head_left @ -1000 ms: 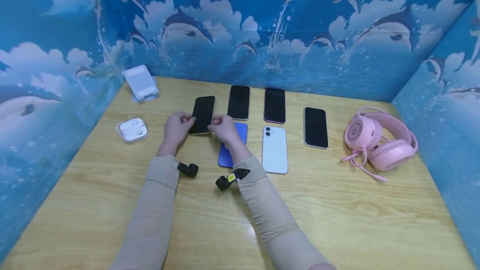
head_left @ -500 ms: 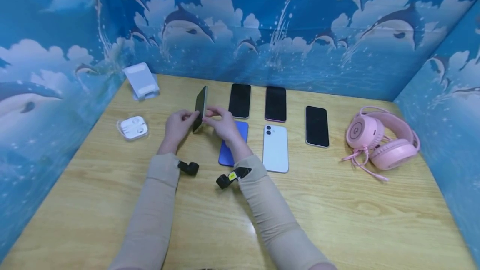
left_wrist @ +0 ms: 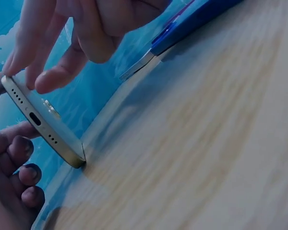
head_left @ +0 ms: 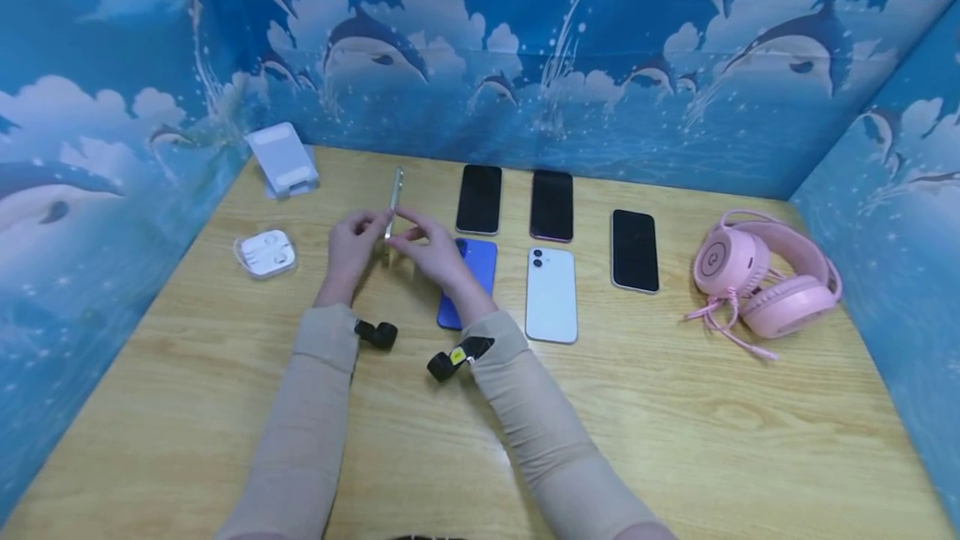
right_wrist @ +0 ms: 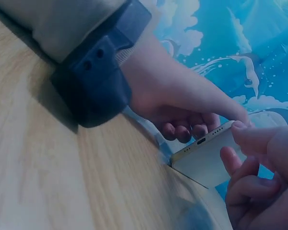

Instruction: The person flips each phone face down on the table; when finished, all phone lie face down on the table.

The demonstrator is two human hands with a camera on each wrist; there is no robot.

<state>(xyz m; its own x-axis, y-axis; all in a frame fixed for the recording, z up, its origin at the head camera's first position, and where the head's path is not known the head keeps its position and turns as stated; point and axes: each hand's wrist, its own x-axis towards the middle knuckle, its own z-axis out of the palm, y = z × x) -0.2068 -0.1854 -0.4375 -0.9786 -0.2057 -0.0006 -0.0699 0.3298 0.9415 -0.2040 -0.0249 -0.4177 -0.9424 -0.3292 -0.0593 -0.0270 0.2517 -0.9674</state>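
Note:
A smartphone (head_left: 393, 207) with a pale gold edge and light back stands on its long side on the table, almost edge-on in the head view. My left hand (head_left: 350, 248) holds it at the upper near corner, the other fingers curled on the screen side. From the right, my right hand (head_left: 433, 255) pinches the same corner, with its fingers by the back. In the left wrist view the phone's bottom end (left_wrist: 43, 122) shows its charging port and speaker holes. The right wrist view shows the light back (right_wrist: 201, 163); the screen is hidden.
A blue phone (head_left: 468, 282) lies partly under my right forearm, a white phone (head_left: 551, 294) beside it. Three dark-screened phones lie behind and rightward, one a black phone (head_left: 478, 200). Pink headphones (head_left: 765, 273) sit right; boxed earphones (head_left: 267, 253) and a white stand (head_left: 283, 158) left.
The phone has turned from lying screen-up, through a tilt, to standing on its long side. My right hand has shifted left with its fingers on the upper edge; my left hand has barely moved.

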